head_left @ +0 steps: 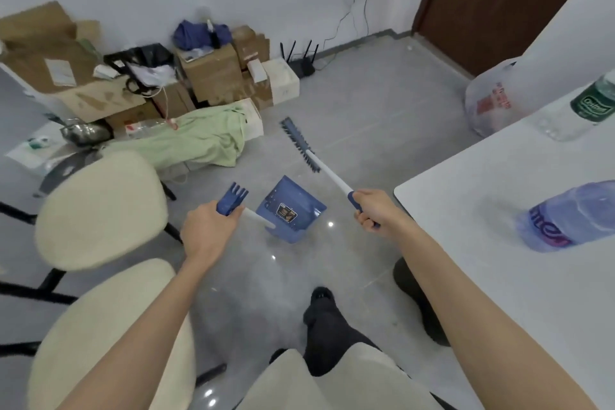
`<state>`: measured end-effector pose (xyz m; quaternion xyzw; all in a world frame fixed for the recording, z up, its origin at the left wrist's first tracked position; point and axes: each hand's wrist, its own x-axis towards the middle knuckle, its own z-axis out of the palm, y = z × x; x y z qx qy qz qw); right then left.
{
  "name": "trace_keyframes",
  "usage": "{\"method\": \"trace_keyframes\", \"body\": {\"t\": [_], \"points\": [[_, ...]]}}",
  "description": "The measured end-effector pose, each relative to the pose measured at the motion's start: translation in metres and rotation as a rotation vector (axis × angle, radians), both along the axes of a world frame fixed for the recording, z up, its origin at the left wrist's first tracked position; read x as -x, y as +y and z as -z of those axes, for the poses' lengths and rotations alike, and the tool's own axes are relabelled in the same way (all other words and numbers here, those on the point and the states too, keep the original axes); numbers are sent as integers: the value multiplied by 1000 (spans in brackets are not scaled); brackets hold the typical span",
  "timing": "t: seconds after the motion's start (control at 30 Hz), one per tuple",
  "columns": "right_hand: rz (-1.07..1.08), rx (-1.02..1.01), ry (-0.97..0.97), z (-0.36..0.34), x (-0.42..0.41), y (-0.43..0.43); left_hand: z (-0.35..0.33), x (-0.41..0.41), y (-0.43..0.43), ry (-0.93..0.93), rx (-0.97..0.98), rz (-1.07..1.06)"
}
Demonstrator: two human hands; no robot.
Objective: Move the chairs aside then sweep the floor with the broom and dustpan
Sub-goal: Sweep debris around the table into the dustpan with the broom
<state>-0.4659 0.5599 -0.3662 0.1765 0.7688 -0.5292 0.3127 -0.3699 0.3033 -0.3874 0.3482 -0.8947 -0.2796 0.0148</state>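
My left hand [208,231] grips the blue top of the dustpan's white handle. The blue dustpan [291,211] rests on the grey floor just ahead of my feet. My right hand [377,211] holds the blue grip of the broom's white handle. The broom [299,145] reaches forward, its grey-blue bristle head on the floor beyond the dustpan. Two cream-seated chairs with black legs stand at my left: one [100,210] farther off, one [109,329] close under my left arm.
A white table [499,276] on the right carries a lying purple bottle [572,215] and a green-labelled bottle [585,106]. Cardboard boxes [209,73], a green cloth [199,140] and a router [301,60] line the far wall. A plastic bag [492,103] sits near the brown door.
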Motion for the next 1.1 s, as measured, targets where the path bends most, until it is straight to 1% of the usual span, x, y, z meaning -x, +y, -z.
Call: {"method": "trace_keyframes", "body": {"t": [0.17,0.27,0.43,0.57,0.7,0.8,0.97,1.1], "points": [[114,6,3,29,99,-15,15,121,-25,0,-19,106],[174,-8,-11,47,162,-18,22,191,-25,-5,-14,170],[275,-30,-60,53,262,-10,19,314,-14,-28,35,280],[347,-53,-75,58,315,4,17,393,-3,-29,89,400],[431,-86,-58,70,368,28,16,480,20,-21,55,496],[467,-163,-45,79,403,45,17,537,38,-33,33,552],[596,-229,-54,92,471,75,33,640,68,-26,-38,697],[710,-268,-79,97,522,95,33,720,95,-54,-72,804]]}}
